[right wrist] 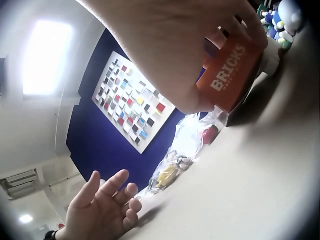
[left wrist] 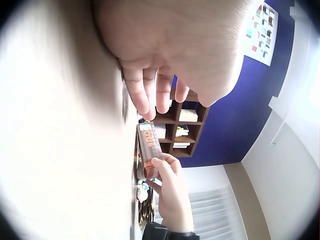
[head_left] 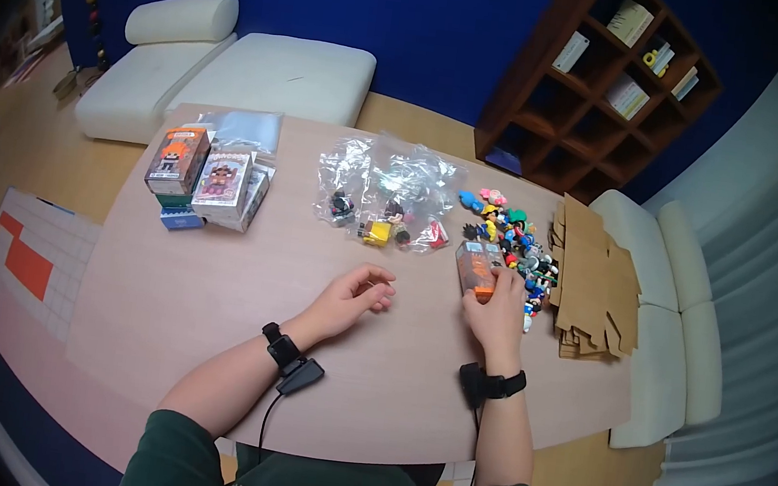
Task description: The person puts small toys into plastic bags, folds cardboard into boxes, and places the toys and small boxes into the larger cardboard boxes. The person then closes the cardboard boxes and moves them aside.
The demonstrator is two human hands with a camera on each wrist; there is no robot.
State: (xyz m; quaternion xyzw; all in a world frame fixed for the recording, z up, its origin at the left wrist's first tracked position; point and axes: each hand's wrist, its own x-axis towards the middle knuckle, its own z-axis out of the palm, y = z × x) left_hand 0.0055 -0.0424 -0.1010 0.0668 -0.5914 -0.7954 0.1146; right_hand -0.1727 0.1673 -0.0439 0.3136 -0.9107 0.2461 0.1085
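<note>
My right hand [head_left: 497, 324] grips a small orange and brown toy box [head_left: 474, 268] at its near end, just left of the pile of small figures [head_left: 527, 249]. The word "BRICKS" shows in white on the orange end of this box in the right wrist view. My left hand [head_left: 351, 296] is held over the middle of the table with loosely bent fingers and nothing in them. Beyond it lie clear plastic bags [head_left: 386, 180] with toy figures inside, among them a yellow piece [head_left: 374, 233].
Several toy boxes [head_left: 223, 188] stand at the far left beside a flat clear plastic sleeve [head_left: 253, 129]. Flattened brown cardboard [head_left: 601, 277] is stacked at the table's right edge. White sofas [head_left: 274, 76] and a wooden shelf [head_left: 598, 94] stand beyond the table [head_left: 208, 318].
</note>
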